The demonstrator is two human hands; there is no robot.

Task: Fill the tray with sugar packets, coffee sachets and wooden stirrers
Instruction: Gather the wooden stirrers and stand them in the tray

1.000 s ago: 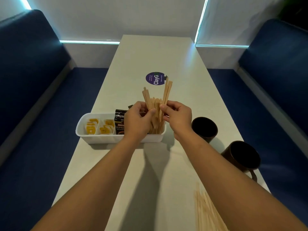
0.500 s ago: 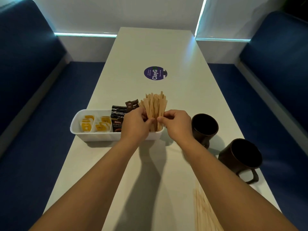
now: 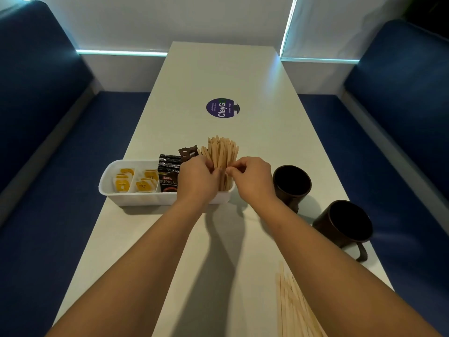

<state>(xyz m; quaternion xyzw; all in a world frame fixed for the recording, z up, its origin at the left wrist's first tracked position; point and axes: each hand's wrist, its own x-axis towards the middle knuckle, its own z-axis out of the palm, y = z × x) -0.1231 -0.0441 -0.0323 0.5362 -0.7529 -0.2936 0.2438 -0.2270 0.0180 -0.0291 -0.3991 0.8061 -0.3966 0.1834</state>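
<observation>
Pinching upright stirrers [image 3: 222, 161], both hands' grip [image 3: 198, 177] [image 3: 251, 178]; sachets [image 3: 168, 176] reading "SUPREME".

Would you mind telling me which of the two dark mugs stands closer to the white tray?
The farther mug, just right of the right hand, stands beside the tray; the other mug, with its handle showing, sits nearer the person and the table's right edge.

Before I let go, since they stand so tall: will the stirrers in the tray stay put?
Probably light and stiff: thin wood. The stirrers stand well above the tray rim, so they may fan out or lean.
</observation>
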